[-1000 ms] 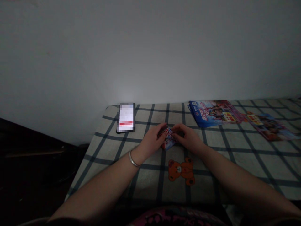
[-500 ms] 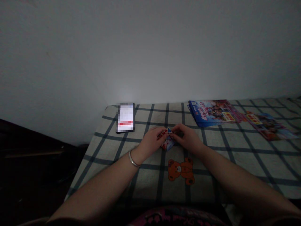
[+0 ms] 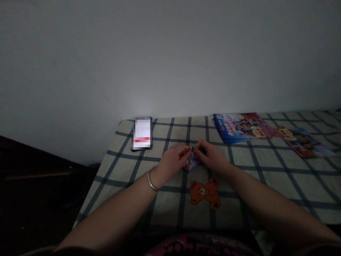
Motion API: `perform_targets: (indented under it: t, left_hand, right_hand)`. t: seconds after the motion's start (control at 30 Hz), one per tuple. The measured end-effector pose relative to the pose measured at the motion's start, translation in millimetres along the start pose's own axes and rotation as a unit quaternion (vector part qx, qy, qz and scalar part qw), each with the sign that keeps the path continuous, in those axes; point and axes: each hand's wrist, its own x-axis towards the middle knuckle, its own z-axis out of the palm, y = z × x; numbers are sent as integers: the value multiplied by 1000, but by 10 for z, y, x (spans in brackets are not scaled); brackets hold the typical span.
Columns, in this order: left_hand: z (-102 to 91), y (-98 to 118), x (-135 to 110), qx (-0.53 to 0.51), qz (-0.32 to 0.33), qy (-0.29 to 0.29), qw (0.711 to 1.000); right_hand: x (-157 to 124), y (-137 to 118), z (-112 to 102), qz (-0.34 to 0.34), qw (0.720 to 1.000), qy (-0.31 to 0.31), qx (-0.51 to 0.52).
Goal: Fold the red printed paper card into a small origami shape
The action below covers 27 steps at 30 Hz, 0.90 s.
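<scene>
Between my two hands, low over the checked tablecloth, is a small folded piece of printed paper (image 3: 191,164) in red, blue and white. My left hand (image 3: 174,158), with a silver bangle at the wrist, is closed on its left side. On the opposite side, the thumb and fingers of my right hand (image 3: 210,154) pinch the paper's upper right edge. Fingers cover parts of the paper, so its full shape is hidden.
A lit phone (image 3: 142,133) lies at the back left. Several glossy printed flyers (image 3: 239,126) are stacked at the back right, with another flyer (image 3: 303,142) beside them. An orange bear picture (image 3: 205,193) is on the checked tablecloth (image 3: 165,209). A wall stands behind.
The folded paper has turned and tilted slightly between my hands, with its tip lower. My left hand has shifted a little; both hands keep their hold.
</scene>
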Motion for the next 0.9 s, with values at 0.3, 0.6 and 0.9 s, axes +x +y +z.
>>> perform_targets:
  t: [0.3, 0.6, 0.9]
  left_hand:
    - [2, 1, -3, -13, 42, -22, 999]
    - [36, -90, 28, -154, -36, 21, 987]
    - [1, -79, 53, -130, -55, 20, 990]
  right_hand:
    - [14, 42, 11, 23, 997, 29, 66]
    - [30, 160, -35, 28, 988, 137, 72]
    - [5, 126, -31, -10, 989, 143, 25]
